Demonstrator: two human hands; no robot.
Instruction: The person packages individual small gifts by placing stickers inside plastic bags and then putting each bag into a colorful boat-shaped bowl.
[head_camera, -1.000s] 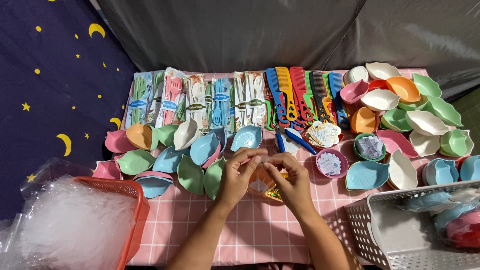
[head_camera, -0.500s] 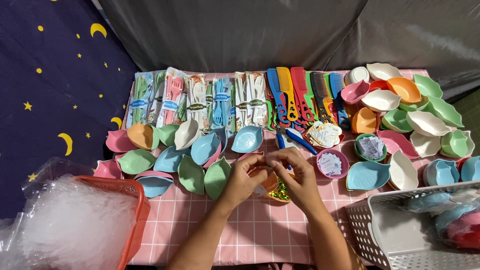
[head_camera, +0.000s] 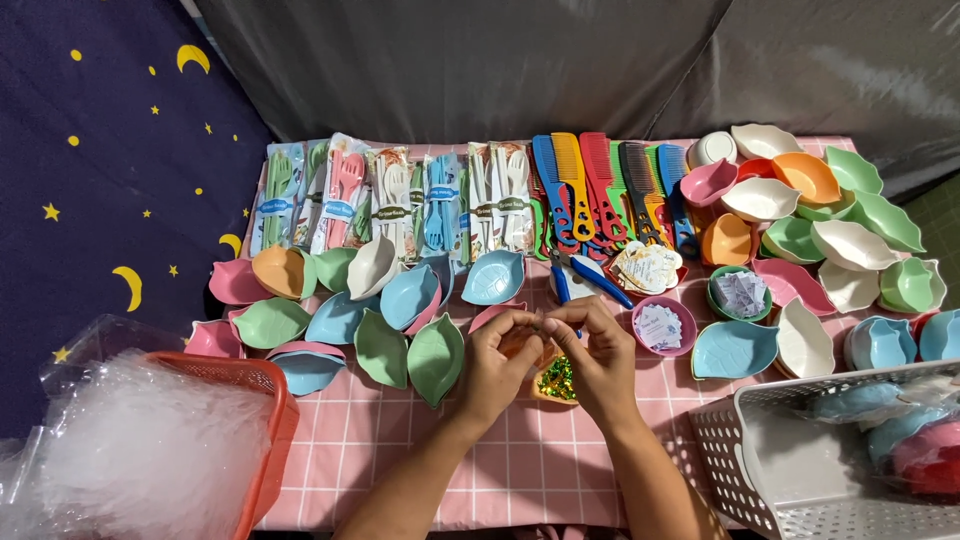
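With both the left hand (head_camera: 497, 368) and right hand (head_camera: 597, 362) pinched together on something tiny mid-frame, a fumble could drop it into the glittery dish (head_camera: 556, 380).

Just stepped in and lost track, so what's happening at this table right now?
A person's left hand and right hand meet fingertip to fingertip above a small orange dish of shiny green and gold bits, pinching something too small to identify. Around them, on the pink checked cloth, lie leaf-shaped dishes, packed cutlery sets, coloured combs, a red basket and a white basket.

Both hands (head_camera: 550, 365) fingertip-to-fingertip, pinching
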